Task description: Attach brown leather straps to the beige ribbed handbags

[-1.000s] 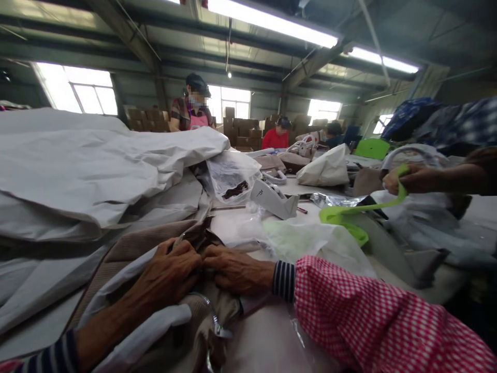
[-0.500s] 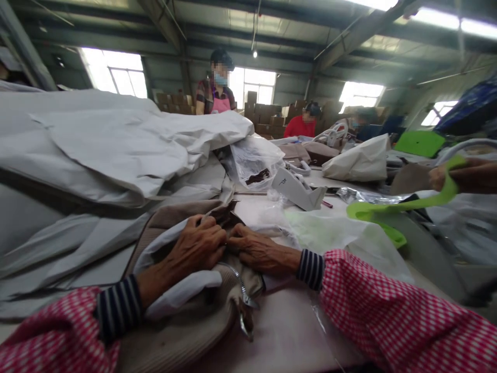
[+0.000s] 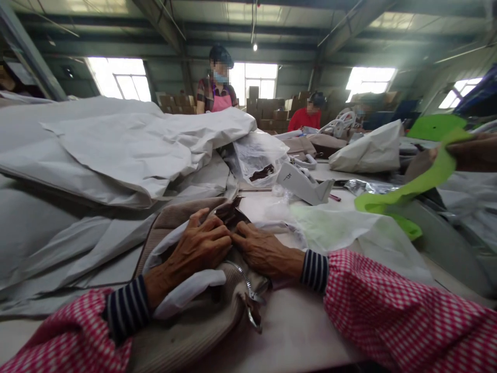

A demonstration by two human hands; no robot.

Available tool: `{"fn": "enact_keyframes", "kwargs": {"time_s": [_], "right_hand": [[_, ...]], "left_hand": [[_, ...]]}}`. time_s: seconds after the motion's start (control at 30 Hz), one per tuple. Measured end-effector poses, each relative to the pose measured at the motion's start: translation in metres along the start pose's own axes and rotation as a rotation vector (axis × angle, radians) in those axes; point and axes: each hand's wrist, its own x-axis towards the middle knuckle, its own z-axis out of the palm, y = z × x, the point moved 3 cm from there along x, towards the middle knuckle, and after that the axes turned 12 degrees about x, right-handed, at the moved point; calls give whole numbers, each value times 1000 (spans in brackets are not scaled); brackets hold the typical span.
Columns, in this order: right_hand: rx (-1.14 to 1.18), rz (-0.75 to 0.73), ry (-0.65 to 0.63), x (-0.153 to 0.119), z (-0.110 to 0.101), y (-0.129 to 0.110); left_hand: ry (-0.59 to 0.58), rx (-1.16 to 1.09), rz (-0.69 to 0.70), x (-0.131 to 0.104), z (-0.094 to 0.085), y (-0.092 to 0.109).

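A beige corduroy bag (image 3: 182, 336) lies in front of me, its metal zipper (image 3: 244, 274) unzipped along the near side with the pull hanging at the right end. My left hand (image 3: 204, 241) lies over the bag's opening, fingers bent down and closed on its edge. Against it, my right hand (image 3: 262, 248) pinches the same edge, its fingertips hidden in the folds. A white wrapped handle (image 3: 190, 292) sticks out beneath my left wrist. Dark brown lining or trim (image 3: 229, 210) shows just beyond my fingers.
Large white sheets (image 3: 128, 150) are heaped at left. Beyond the bag are a clear plastic bag (image 3: 260, 155), a white tape dispenser-like holder (image 3: 303, 184) and a pale bag (image 3: 368, 147). At right, another person's hand holds a green strip (image 3: 411, 184). Co-workers stand at the back.
The view has shifted slightly. My hands stay together on the bag's edge, with the left fingers a little more spread. The other person's green strip has been raised slightly.
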Motion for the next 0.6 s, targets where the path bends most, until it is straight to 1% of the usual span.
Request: {"fn": "enact_keyframes", "kwargs": {"time_s": [0.1,0.2,0.3,0.4,0.5,0.57,0.6], "right_hand": [[-43,-37,30,2,7,3],[-32,-60,28,4,6,6],[-36,-48,-24,2,0,4],[-57,-18,-69,1,-2,2],[-72,4,-105,6,3,7],[-67,-8,-153,11,2,11],[-54,-29,-195,12,-3,11]], "left_hand": [[-2,-39,44,-5,-10,0],[-48,26,64,-5,-12,0],[-103,93,34,-5,-3,-3],[-92,57,34,-7,11,-10],[-65,70,32,-10,23,-17],[-43,92,52,-11,27,-22],[-37,98,64,-10,27,-23]]}}
